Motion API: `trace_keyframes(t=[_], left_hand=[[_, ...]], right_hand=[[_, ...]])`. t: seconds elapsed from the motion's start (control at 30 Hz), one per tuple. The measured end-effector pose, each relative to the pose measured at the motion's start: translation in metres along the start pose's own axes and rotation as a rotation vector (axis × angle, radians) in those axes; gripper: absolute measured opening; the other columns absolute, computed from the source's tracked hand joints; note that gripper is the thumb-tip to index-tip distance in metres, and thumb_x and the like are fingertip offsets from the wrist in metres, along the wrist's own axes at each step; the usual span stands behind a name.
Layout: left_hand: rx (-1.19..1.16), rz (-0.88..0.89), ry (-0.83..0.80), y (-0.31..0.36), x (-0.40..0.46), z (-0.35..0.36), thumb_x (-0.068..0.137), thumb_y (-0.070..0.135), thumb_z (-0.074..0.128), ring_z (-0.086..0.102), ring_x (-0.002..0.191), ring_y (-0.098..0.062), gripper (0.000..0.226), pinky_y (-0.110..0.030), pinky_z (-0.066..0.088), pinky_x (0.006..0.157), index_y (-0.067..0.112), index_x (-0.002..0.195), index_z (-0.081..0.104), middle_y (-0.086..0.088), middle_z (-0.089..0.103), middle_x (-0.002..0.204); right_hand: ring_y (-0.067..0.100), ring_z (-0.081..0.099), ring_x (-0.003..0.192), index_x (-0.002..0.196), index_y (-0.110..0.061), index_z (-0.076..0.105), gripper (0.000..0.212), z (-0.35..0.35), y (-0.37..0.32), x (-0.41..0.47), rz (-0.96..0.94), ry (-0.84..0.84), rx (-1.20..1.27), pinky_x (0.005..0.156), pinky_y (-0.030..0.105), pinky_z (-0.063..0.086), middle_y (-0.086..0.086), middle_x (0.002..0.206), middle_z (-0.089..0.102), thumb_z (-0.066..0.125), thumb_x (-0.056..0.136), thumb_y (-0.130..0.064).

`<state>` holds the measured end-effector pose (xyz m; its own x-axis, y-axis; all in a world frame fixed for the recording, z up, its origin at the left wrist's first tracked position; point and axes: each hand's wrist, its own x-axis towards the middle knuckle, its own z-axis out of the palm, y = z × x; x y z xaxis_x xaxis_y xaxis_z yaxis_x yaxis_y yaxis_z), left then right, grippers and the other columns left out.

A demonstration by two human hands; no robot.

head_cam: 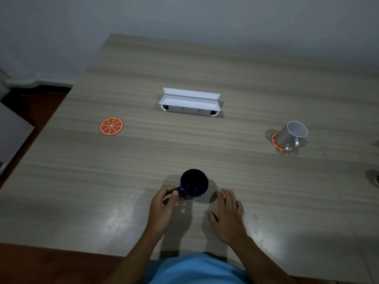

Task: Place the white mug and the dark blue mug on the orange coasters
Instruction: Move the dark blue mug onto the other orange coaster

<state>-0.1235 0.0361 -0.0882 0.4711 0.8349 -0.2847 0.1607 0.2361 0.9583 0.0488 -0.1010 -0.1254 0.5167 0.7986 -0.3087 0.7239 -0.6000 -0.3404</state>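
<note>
The dark blue mug (pixel 194 184) stands upright on the table near its front edge. My left hand (pixel 164 208) pinches the mug's handle, which points left. Just to the right of the mug, my right hand (pixel 227 214) lies flat on the table with its fingers apart and nothing in it. The white mug (pixel 292 134) stands upright at the right, on an orange coaster (pixel 275 143) of which only the left rim shows. A second orange coaster (pixel 111 126), printed like an orange slice, lies bare at the left.
A white box-like stand (pixel 190 102) sits at the table's middle back. The wooden table (pixel 205 144) ends at the left above a dark red floor (pixel 34 111). A dark object (pixel 374 178) shows at the right edge. A grey wall is behind.
</note>
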Motion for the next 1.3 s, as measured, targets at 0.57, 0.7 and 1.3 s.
trace_keyframes(t=[0.57, 0.7, 1.3], left_hand=[[-0.257, -0.050, 0.448, 0.017, 0.062, -0.174, 0.101, 0.010, 0.057, 0.072, 0.107, -0.032, 0.013, -0.049, 0.052, 0.102, 0.011, 0.093, 0.066, -0.025, 0.070, 0.114], [-0.301, -0.026, 0.485, 0.029, 0.094, -0.199, 0.101, 0.007, 0.055, 0.071, 0.106, -0.032, 0.013, -0.053, 0.051, 0.104, 0.011, 0.092, 0.064, -0.022, 0.069, 0.113], [-0.469, 0.009, 0.536, 0.051, 0.210, -0.208, 0.099, 0.010, 0.061, 0.071, 0.111, -0.031, 0.010, -0.051, 0.054, 0.101, 0.014, 0.090, 0.063, -0.030, 0.063, 0.128]], right_hand=[[0.032, -0.022, 0.153, 0.159, -0.023, -0.006, 0.090, 0.033, -0.179, 0.082, -0.161, -0.194, -0.179, 0.122, 0.061, -0.001, 0.007, 0.168, -0.021, 0.031, 0.092, -0.070], [0.035, -0.034, 0.147, 0.154, -0.036, -0.022, 0.112, 0.040, -0.208, 0.098, -0.105, -0.288, -0.158, 0.115, 0.071, -0.010, 0.003, 0.158, -0.040, 0.033, 0.074, -0.091], [0.034, -0.045, 0.141, 0.149, -0.041, -0.031, 0.119, 0.048, -0.209, 0.105, -0.070, -0.341, -0.172, 0.113, 0.072, -0.017, 0.001, 0.156, -0.047, 0.028, 0.064, -0.100]])
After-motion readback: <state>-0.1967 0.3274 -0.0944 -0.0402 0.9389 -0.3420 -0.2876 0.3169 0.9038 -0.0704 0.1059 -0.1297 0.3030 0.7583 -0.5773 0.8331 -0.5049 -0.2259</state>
